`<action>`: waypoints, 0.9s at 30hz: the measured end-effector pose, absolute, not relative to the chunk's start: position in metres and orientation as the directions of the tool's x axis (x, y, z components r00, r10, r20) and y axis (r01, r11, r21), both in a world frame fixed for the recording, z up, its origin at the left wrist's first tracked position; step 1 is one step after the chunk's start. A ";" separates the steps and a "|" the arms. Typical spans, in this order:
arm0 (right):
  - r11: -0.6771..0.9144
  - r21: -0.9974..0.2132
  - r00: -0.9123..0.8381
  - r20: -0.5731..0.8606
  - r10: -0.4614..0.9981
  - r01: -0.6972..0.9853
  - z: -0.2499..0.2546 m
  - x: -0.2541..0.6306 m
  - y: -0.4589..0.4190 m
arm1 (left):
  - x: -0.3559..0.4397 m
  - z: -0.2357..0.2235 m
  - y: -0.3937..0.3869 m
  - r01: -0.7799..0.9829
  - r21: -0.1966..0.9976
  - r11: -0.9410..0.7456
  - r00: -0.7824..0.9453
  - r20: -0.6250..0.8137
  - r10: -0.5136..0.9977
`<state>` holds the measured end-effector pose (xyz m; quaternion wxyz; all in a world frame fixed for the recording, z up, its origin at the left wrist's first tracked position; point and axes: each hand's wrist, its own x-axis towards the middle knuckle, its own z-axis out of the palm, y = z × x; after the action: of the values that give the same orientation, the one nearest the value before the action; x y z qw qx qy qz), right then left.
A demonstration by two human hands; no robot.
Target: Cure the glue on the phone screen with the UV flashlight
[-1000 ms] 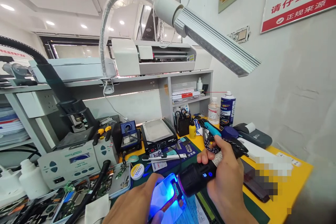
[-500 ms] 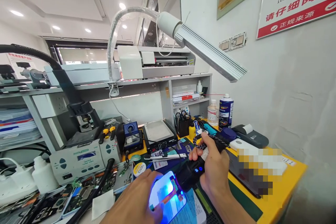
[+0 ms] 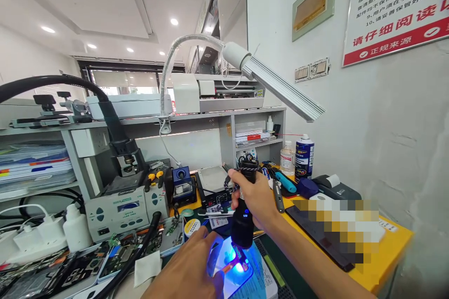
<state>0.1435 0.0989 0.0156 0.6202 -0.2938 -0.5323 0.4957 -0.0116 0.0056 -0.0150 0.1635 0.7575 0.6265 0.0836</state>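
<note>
My right hand is wrapped round a black UV flashlight, which has a braided wrist cord and small blue lit marks on its body. Its head points down, and blue-violet light falls on a phone screen panel just beneath it. An orange flex strip crosses the lit back of that panel. My left hand grips the panel's left edge between thumb and fingers. Below it lies a stack with a light blue printed sheet. Part of the panel is hidden by my left thumb and the glare.
At left stand a grey rework station and a tray of circuit boards. A flexible lamp hangs overhead. To the right are a spray can, a clear bottle and a dark flat slab on the yellow bench edge.
My right hand has swung the flashlight from a slant to nearly upright, over the panel. My left hand still holds the panel, now slightly farther right. The camera view has shifted.
</note>
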 end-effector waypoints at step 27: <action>0.255 -0.906 -0.142 0.317 0.938 -0.338 -0.004 0.146 0.110 | 0.014 -0.021 0.017 0.677 0.708 -0.201 -0.020 0.290 0.957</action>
<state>0.1462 0.1096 -0.0038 0.5903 -0.2836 -0.5283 0.5404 0.0144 0.0170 -0.0206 0.1843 0.6755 0.6045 0.3799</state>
